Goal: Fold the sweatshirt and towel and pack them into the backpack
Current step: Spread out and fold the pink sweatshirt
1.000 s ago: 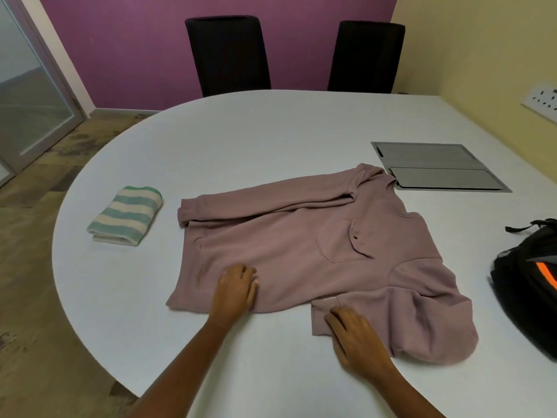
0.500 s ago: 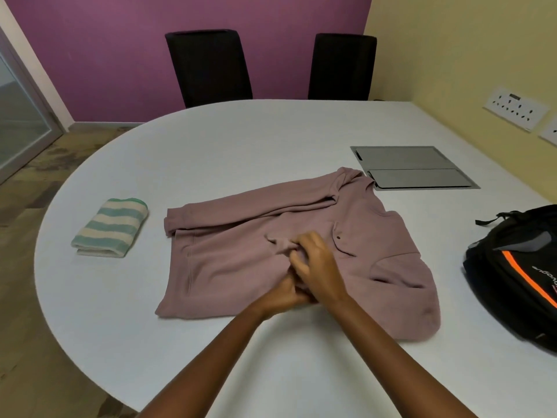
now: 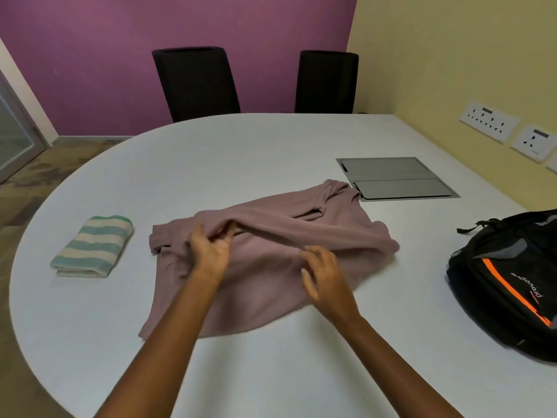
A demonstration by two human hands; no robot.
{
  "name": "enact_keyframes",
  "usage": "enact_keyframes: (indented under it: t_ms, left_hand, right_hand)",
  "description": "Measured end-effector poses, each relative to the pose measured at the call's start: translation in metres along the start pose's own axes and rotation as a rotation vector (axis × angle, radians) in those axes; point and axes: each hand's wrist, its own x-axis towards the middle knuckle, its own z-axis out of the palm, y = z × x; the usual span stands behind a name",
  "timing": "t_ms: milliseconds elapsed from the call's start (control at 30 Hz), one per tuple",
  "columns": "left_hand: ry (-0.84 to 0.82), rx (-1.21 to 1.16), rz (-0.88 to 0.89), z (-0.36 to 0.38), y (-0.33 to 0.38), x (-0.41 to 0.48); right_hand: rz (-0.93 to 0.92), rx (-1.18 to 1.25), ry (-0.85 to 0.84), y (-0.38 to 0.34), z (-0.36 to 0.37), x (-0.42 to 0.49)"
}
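I saw the pink sweatshirt [image 3: 271, 285] lying in the middle of the white table [image 3: 241, 146], a little nearer the front edge, with its far part folded over toward me. The left hand [image 3: 211, 254] was pinching a fold of the sweatshirt near its left side and holding that bit up off the rest of the cloth. The right hand [image 3: 327, 277] was over the middle of the sweatshirt with its fingers loosely bent. It looked blurry, and I could not tell if it held any cloth. The striped green and cream towel [image 3: 92, 247] sat folded near the left edge of the table, apart from the sweatshirt. The black backpack [image 3: 506, 291] with an orange stripe lay at the right edge. A flat grey panel [image 3: 391, 176] was set in the table toward the far right, just beside the sweatshirt's neck. Two black chairs [image 3: 196, 82] stood at the far edge.
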Motion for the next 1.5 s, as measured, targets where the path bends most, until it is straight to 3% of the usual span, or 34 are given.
enact_keyframes:
  t_ms: [100, 233, 300, 433, 600, 767, 933, 1067, 1167, 1267, 1400, 1500]
  left_hand:
    - [0.106, -0.016, 0.012, -0.031, 0.025, 0.021]
    - [0.25, 0.303, 0.02, -0.076, 0.044, 0.031]
    - [0.297, 0.426, -0.012, -0.091, 0.047, 0.031]
    - [0.374, 0.567, -0.107, -0.103, 0.026, 0.043]
    - [0.292, 0.838, -0.226, -0.104, -0.003, 0.026]
    - [-0.029, 1.406, -0.282, -0.091, -0.058, 0.01]
    - [-0.473, 1.663, -0.321, -0.081, -0.116, 0.005]
    - [-0.641, 1.829, -0.244, -0.071, -0.139, 0.004]
    - [-0.655, 2.102, -0.088, -0.067, -0.146, 0.008]
    - [-0.584, 2.304, 0.031, -0.067, -0.15, 0.012]
    - [-0.539, 2.213, 0.032, -0.074, -0.161, 0.013]
    - [-0.578, 2.096, 0.048, -0.074, -0.174, 0.012]
  right_hand:
    - [0.262, -0.027, -0.127, 0.041, 0.005, -0.025]
    - [0.633, 0.093, -0.286, 0.074, 0.005, -0.048]
    - [0.729, 0.112, -0.33, 0.081, 0.005, -0.052]
    - [0.717, 0.079, -0.358, 0.105, 0.013, -0.029]
    - [0.694, -0.089, -0.285, 0.1, 0.023, -0.027]
    - [0.689, -0.072, -0.276, 0.116, 0.023, -0.02]
    - [0.581, -0.136, -0.277, 0.13, 0.012, -0.014]
    - [0.404, -0.103, -0.022, 0.116, -0.009, 0.005]
    - [0.27, -0.052, 0.128, 0.102, -0.021, 0.016]
    - [0.225, 0.054, -0.049, 0.101, -0.014, 0.013]
    - [0.456, 0.107, -0.506, 0.121, -0.01, 0.008]
    - [0.577, 0.223, -0.516, 0.138, -0.024, 0.009]
